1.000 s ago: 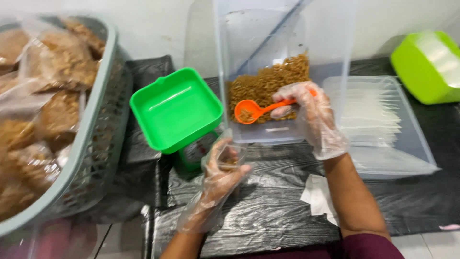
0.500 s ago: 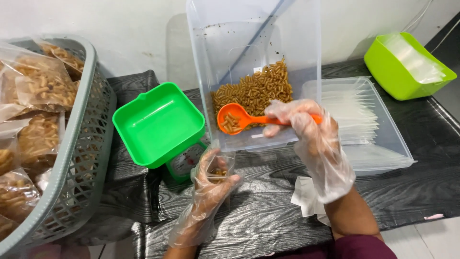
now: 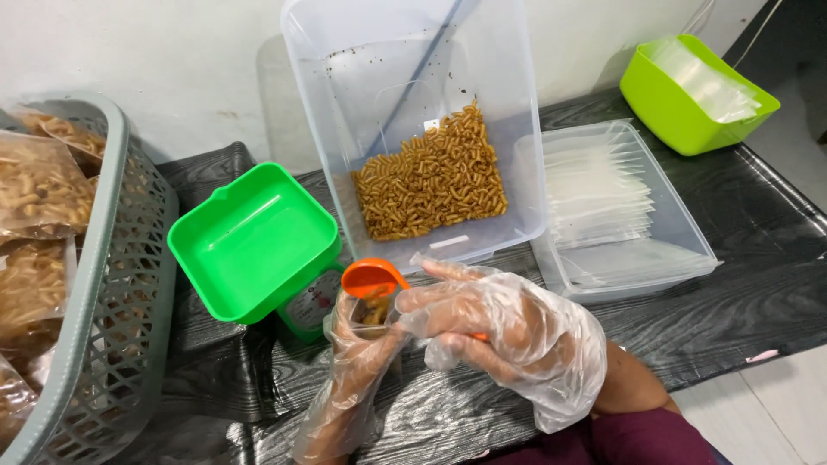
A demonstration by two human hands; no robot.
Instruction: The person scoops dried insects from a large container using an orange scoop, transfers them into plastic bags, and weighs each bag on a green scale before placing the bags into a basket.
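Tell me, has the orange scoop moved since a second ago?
Yes. The orange scoop has come out of the clear tub toward the person, and is now tipped over the small bag near the tub's front edge.

Orange scoop (image 3: 374, 278) tipped over a small clear bag (image 3: 370, 314)
The bag stood upright, open-mouthed, holding some brown snack pieces (image 3: 374, 310)
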